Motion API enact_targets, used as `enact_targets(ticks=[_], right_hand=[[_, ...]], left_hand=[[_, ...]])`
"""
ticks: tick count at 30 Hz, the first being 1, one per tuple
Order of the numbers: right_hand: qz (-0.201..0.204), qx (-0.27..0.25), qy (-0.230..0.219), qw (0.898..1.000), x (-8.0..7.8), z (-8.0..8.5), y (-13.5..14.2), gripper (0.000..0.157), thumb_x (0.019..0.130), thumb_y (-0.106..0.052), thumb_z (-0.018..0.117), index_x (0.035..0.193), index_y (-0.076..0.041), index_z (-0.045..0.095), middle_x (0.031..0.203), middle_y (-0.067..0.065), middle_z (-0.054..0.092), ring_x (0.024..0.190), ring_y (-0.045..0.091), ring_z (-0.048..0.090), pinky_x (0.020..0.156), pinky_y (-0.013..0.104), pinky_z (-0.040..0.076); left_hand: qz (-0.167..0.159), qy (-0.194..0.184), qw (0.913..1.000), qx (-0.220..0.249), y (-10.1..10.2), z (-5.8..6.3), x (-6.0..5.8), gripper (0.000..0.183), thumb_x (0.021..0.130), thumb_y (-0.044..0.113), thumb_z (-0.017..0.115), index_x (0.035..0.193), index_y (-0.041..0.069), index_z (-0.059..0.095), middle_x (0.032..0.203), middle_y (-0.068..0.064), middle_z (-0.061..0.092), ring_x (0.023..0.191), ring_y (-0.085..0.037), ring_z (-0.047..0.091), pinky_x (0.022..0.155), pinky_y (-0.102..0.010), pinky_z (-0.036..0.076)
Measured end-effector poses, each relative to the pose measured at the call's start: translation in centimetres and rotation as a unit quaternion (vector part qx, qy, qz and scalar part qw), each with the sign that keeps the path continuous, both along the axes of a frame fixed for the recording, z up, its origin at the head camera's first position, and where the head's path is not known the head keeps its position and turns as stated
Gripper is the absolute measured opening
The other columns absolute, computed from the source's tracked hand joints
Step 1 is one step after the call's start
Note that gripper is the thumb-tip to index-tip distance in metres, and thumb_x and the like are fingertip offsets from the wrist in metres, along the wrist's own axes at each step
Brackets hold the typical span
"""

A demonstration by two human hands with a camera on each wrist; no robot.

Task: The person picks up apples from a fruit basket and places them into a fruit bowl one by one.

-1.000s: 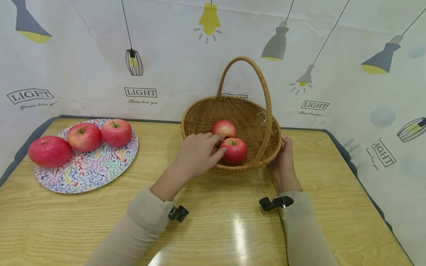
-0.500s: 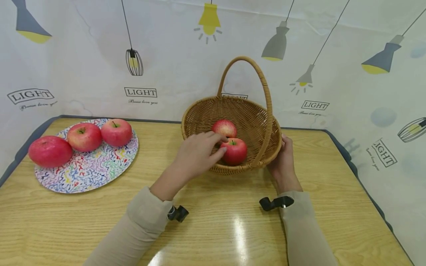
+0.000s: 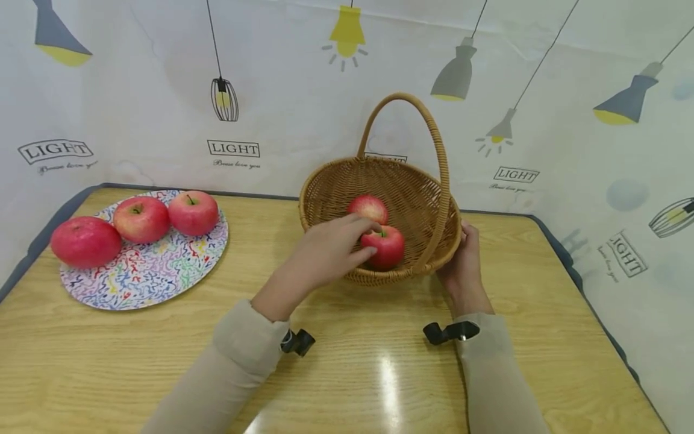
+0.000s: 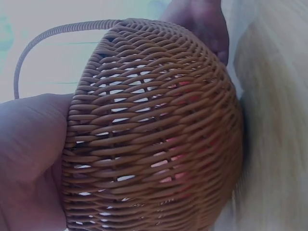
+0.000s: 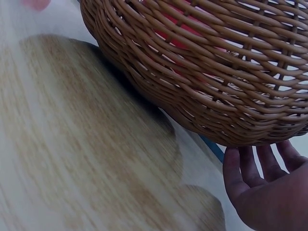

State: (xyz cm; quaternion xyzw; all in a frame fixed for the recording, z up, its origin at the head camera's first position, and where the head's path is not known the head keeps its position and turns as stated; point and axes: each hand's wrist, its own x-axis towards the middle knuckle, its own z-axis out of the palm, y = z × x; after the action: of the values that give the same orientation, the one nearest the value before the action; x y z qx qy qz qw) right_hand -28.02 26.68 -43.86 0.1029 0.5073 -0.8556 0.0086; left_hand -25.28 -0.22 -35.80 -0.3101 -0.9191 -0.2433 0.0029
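A brown wicker basket (image 3: 328,184) with a tall arched handle stands at the back of the table, and two red apples lie in it. My left hand (image 3: 331,247) reaches over the basket's front rim and holds the nearer apple (image 3: 391,250), thumb at its side and fingers across its top near the stem. Just behind is the second apple (image 3: 368,207), partly covered by those fingers. At the basket's right side, my right hand (image 3: 463,265) rests its fingertips against the outer wall. The right wrist view shows these fingers (image 5: 267,163) fairly straight against the weave.
To the left lies an oval plate (image 3: 162,274) with a colourful squiggle pattern. Two apples (image 3: 141,220) and a longer, smooth red fruit (image 3: 85,242) sit along its far side. A white cloth printed with lamps (image 3: 303,90) hangs behind the wooden table (image 3: 347,374).
My left fingers have come forward over the top of the nearer apple, and the thumb lies further across it. The right hand keeps its place at the basket. The head view has shifted slightly.
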Motion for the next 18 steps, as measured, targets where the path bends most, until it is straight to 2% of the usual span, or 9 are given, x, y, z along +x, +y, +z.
enact_targets(ticks=[5,10,14,18], right_hand=[[0.005,-0.002,0.003,1.0,0.2,0.0,0.0,0.053,0.096,-0.055,0.041,0.138,-0.025,0.052,0.152,-0.004,0.041,0.141,0.013,0.035,0.123,0.033,0.02],[0.005,-0.001,0.01,1.0,0.2,-0.1,0.0,0.049,0.097,-0.055,0.041,0.135,-0.027,0.055,0.151,-0.005,0.042,0.14,0.012,0.036,0.123,0.035,0.019],[0.004,0.007,0.009,1.0,0.1,-0.1,0.1,0.048,0.097,-0.053,0.041,0.134,-0.026,0.055,0.153,-0.004,0.041,0.141,0.013,0.035,0.124,0.036,0.018],[0.008,0.012,0.008,1.0,0.0,-0.1,0.2,0.052,0.097,-0.053,0.04,0.139,-0.025,0.051,0.156,-0.004,0.038,0.144,0.014,0.032,0.126,0.037,0.016]], left_hand=[[-0.003,-0.033,0.9994,-0.001,0.3,0.4,-0.6,0.039,0.098,0.034,0.066,0.135,0.022,0.061,0.135,0.002,0.064,0.119,-0.018,0.065,0.094,-0.045,0.056],[-0.012,-0.045,0.9989,-0.006,0.9,0.6,-1.8,0.04,0.098,0.033,0.066,0.135,0.02,0.06,0.135,0.0,0.063,0.124,-0.018,0.061,0.101,-0.045,0.053],[-0.027,-0.068,0.9968,-0.033,1.6,0.7,-2.9,0.044,0.1,0.034,0.063,0.141,0.019,0.056,0.141,-0.001,0.058,0.128,-0.017,0.058,0.103,-0.043,0.051],[-0.046,-0.101,0.9915,-0.067,2.4,0.6,-3.9,0.052,0.101,0.035,0.061,0.149,0.018,0.049,0.142,-0.002,0.057,0.121,-0.015,0.06,0.103,-0.04,0.051]])
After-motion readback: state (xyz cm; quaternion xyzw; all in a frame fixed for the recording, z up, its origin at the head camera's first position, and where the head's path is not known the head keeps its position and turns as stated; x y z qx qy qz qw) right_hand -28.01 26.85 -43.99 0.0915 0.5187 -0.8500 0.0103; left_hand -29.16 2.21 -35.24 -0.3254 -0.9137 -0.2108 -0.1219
